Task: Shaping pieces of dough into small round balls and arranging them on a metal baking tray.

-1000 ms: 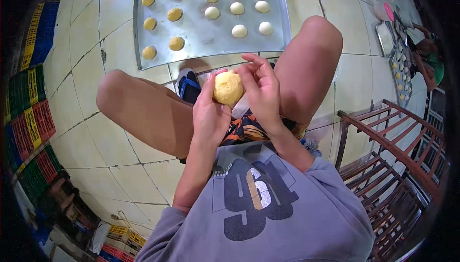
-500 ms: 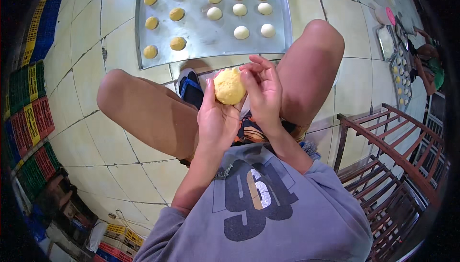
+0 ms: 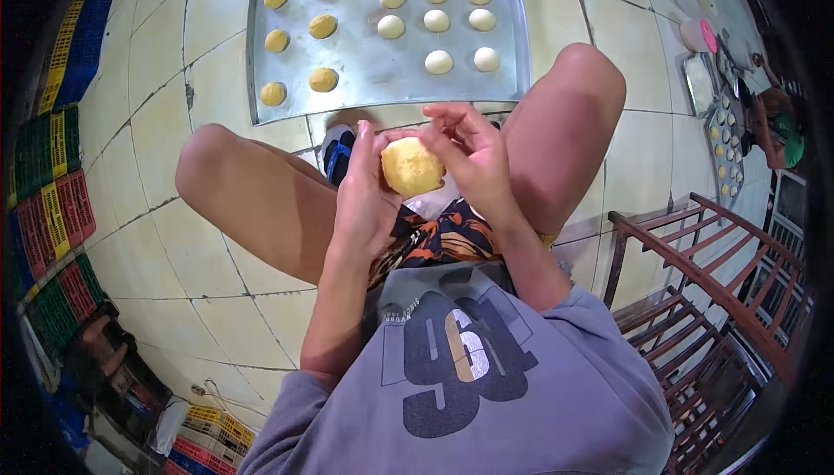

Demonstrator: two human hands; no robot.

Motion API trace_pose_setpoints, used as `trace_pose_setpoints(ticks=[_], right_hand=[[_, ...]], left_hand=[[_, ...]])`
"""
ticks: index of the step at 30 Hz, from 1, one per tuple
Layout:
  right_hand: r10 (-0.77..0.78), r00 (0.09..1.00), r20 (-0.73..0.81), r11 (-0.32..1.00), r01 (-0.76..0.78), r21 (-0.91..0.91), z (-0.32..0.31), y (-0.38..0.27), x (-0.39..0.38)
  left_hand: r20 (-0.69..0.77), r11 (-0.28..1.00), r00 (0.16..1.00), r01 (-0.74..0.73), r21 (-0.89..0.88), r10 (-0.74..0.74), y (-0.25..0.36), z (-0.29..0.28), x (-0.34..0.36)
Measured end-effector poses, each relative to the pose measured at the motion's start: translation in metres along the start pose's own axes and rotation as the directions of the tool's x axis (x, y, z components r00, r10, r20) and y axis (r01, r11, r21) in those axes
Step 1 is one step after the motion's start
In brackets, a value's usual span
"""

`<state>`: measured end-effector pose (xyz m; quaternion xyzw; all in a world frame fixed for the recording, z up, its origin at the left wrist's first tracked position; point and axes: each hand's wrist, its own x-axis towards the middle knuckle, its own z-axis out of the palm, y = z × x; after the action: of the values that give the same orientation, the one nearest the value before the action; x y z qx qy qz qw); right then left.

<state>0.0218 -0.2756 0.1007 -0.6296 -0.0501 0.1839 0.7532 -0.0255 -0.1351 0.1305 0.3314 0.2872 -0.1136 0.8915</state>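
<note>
A round ball of yellow dough [image 3: 412,167] with a slightly rough surface rests in my left hand [image 3: 360,201], whose fingers curve round it from the left and behind. My right hand [image 3: 473,158] is at the ball's right side, its thumb pressed on the upper right edge and its fingers bent above. Beyond my hands lies a metal tray [image 3: 365,66] on the floor. Several yellow dough balls [image 3: 322,26] sit on its left part, and several smooth white dough balls [image 3: 436,20] on its right part.
My bent knees stand on both sides of my hands, with a blue-strapped sandal [image 3: 339,155] between them. A brown metal rack [image 3: 704,258] is at the right. Stacked plastic crates [image 3: 65,210] line the left. Far right, a person [image 3: 777,127] is beside another tray of dough balls [image 3: 726,146].
Both hands have come slightly nearer to me and left with the dough ball, which has turned. My right thumb has shifted onto its upper edge.
</note>
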Motion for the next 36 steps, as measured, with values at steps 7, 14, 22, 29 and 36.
trace_pose_setpoints(ticks=[7,14,22,29,36], right_hand=[[0.03,1.0,0.009,0.997,-0.031,0.074,-0.002,-0.007,0.012],[0.088,0.996,-0.03,0.996,-0.088,0.025,-0.005,-0.01,0.015],[-0.061,0.998,0.03,0.975,0.066,-0.211,-0.007,0.002,-0.001],[0.245,0.966,-0.077,0.948,-0.222,0.228,-0.008,0.009,0.003],[0.382,0.922,-0.062,0.841,-0.319,0.436,-0.009,0.012,0.001]], left_hand=[[0.028,0.988,0.996,0.078,0.13,-0.082,0.005,0.005,-0.003],[0.033,0.982,0.989,0.137,0.128,-0.143,0.005,-0.003,0.001],[-0.062,0.994,0.997,0.058,0.091,-0.053,-0.001,0.005,0.002],[-0.083,0.995,0.992,0.096,0.017,-0.094,0.0,0.007,0.003],[-0.087,0.996,0.992,0.092,0.007,-0.091,-0.007,0.001,0.006]])
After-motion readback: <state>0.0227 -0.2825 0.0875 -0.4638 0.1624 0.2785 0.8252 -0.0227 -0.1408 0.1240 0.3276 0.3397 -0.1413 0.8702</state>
